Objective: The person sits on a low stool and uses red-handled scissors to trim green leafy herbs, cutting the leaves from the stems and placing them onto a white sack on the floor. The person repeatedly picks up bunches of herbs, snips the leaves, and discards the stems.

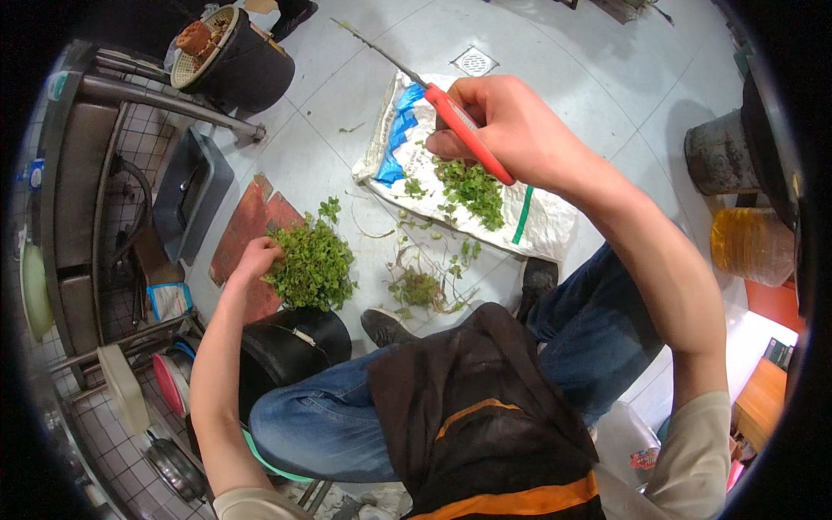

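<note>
My right hand (484,127) is closed around the red handle of a long-bladed tool (465,130), its dark, thin blade pointing up and left, with a green bit at the tip. Beneath that hand, leafy green sprigs (478,195) lie on a white woven sack (546,224) with blue and green print. My left hand (262,257) is at the left side of a large bunch of leafy greens (312,263), fingers bent and partly hidden by leaves; whether it grips stems is unclear. A heap of stems and roots (416,289) lies on the floor between my shoes.
A black bucket (299,344) stands beside my left knee, near a red board (250,227). Further left are a grey plastic basin (195,195) and a metal rack (162,101). A black bin (253,71) stands upper left. At right are a metal can (721,153) and an oil jug (751,247).
</note>
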A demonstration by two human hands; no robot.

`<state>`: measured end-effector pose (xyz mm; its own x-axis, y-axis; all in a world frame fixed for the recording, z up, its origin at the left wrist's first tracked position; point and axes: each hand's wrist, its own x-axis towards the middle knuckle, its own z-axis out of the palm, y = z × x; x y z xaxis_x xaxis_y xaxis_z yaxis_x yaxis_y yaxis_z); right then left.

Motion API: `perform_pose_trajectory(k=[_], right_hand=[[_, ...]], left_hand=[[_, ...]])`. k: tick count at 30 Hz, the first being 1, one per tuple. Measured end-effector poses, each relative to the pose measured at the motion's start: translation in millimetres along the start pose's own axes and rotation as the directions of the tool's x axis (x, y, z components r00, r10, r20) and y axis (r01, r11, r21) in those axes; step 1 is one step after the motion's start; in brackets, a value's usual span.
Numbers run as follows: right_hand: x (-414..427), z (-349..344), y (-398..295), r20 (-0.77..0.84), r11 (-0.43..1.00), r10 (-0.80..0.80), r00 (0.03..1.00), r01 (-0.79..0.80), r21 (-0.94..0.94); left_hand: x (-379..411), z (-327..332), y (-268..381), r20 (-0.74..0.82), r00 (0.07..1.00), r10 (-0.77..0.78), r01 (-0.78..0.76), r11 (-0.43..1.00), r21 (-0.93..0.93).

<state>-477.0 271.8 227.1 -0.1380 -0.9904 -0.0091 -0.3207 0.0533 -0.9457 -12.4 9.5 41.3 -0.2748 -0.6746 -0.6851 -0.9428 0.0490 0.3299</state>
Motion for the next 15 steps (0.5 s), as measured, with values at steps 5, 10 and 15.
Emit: perform_pose_trajectory(k=[5, 10, 15], right_hand=[[-2.3, 11.4, -6.2, -0.085, 0.985, 0.036, 0.996, -0.05, -0.167], [10.6, -5.7, -7.2, 0.007, 0.985, 0.162, 0.987, -0.161, -0.064], [15.6, -7.9, -4.7, -0.026, 0.982, 0.166, 0.986, -0.167, -0.089]], left_hand=[[-8.4, -4.7, -25.5, -0.136, 0.968, -0.212, 0.229, 0.965, 0.128], [-1.9, -3.2, -0.7, -0.163, 0.974, 0.156, -0.008, 0.744, 0.668], [28.2, 54.2, 81.2, -0.02, 0.901, 0.433, -0.332, 0.719, 0.61]])
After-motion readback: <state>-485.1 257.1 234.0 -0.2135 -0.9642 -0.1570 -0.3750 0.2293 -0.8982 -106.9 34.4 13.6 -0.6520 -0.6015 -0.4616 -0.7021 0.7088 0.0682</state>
